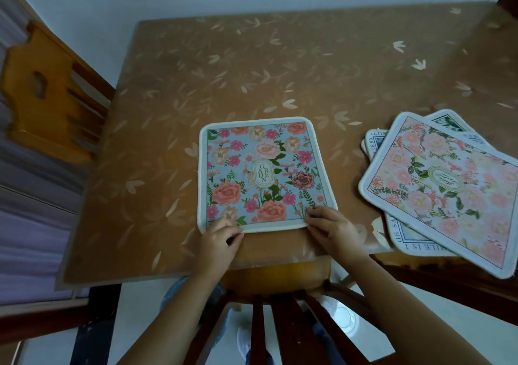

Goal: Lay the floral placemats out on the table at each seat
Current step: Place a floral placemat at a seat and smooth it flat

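A blue floral placemat [260, 168] with a "GARDEN" label lies flat on the brown table [224, 78], near its front edge, in front of a chair. My left hand [221, 234] pinches the mat's near left corner. My right hand [328, 227] holds its near right corner, fingers on top of the mat. To the right sits a loose stack of placemats [448, 185], the top one pale pink floral, overhanging the table's front edge.
A wooden chair back [280, 308] stands right below my hands against the table. Another light wooden chair [47, 92] is at the table's left side. A white wall runs behind the table. The tabletop has a leaf-patterned cover.
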Demonstrator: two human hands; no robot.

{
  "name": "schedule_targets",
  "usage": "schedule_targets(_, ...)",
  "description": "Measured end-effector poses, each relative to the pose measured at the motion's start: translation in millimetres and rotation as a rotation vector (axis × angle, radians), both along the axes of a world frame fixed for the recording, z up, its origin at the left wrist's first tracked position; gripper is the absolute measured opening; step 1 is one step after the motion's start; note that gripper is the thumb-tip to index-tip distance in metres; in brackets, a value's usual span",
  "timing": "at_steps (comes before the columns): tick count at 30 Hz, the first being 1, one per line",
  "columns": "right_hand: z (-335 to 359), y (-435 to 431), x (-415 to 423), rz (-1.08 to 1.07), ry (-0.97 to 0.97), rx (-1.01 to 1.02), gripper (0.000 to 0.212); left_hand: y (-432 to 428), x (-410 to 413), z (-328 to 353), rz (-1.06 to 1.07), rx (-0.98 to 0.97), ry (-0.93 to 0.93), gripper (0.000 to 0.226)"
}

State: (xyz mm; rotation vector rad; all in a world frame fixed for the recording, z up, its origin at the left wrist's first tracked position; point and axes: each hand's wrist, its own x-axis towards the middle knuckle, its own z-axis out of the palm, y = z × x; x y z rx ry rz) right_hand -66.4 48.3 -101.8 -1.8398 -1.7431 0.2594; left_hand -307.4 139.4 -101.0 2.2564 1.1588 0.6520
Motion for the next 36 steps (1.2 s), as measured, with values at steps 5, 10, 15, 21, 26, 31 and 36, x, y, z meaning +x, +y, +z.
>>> schedule_targets(5,1,0,1,-0.015,0.000,-0.004,0.019,2,0,2,0.004,-0.012,-0.015,0.014)
schedule_targets(10,4,-2,0,-0.039,-0.006,-0.029,0.019,2,-1,2,-0.008,0.008,-0.016,0.015)
schedule_targets(15,4,-5,-2,-0.022,-0.036,-0.025,0.018,-2,-4,-3,-0.032,-0.012,0.002,0.015)
schedule_targets(21,2,-8,-5,-0.009,-0.086,0.002,0.019,-1,-6,-7,-0.106,0.069,0.037,0.013)
schedule_targets(26,-2,-10,-6,0.017,-0.119,0.025,0.017,-4,-7,-11,-0.114,0.114,0.073,0.011)
schedule_targets(31,-1,-9,-6,0.043,-0.141,-0.011,0.018,-5,-6,-10,-0.117,0.139,0.069,0.012)
schedule_targets(36,-2,-9,-7,0.033,-0.107,-0.164,0.032,-3,-6,-18,-0.148,0.061,0.154,0.032)
